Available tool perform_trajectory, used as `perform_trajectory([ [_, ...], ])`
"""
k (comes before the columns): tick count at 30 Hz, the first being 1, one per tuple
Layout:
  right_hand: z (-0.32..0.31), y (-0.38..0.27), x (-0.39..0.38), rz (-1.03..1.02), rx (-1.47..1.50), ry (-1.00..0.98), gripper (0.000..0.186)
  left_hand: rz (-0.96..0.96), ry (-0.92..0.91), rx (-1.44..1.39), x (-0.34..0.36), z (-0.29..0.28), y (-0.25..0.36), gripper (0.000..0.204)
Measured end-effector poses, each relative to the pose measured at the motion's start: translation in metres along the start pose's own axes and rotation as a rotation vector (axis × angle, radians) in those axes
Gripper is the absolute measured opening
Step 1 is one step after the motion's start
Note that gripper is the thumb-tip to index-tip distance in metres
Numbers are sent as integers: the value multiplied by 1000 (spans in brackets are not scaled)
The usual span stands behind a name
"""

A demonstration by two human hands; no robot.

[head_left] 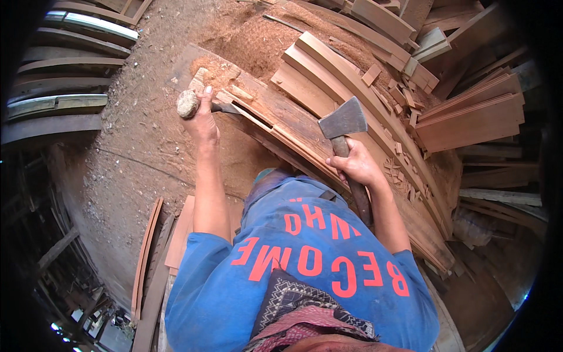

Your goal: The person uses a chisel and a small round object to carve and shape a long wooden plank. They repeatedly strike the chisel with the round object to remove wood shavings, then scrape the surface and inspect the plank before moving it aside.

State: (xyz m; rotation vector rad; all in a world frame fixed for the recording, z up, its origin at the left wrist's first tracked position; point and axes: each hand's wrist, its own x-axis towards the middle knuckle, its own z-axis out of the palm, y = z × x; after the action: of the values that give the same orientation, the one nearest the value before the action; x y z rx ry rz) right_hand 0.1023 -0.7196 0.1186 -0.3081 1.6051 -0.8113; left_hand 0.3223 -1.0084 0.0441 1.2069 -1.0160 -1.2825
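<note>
My left hand (202, 120) is closed around a chisel (224, 108) whose thick, pale, rounded handle end shows above the fist. The chisel's dark blade points right, its tip at or close to the end of a long narrow wooden board (281, 134) with a dark slot along it; whether it touches, I cannot tell. My right hand (359, 163) grips a hatchet (344, 120) partway along its wooden handle. Its grey steel head is up, above the boards, and the handle end reaches back toward my body. The slotted board lies along a wide plank (246, 79).
Wood shavings (258, 50) are heaped beyond the plank. Long beams (328, 76) and small offcuts (404, 100) lie to the right, with stacked flat boards (475, 114) past them. More planks (70, 82) line the far left. Strips of wood (146, 252) rest beside my left arm.
</note>
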Motion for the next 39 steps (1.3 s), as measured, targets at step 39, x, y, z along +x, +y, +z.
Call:
perform_trajectory([
  [39,100,-128,55,-819,-882,174,18,33,-15,51,-36,0,-98,35],
])
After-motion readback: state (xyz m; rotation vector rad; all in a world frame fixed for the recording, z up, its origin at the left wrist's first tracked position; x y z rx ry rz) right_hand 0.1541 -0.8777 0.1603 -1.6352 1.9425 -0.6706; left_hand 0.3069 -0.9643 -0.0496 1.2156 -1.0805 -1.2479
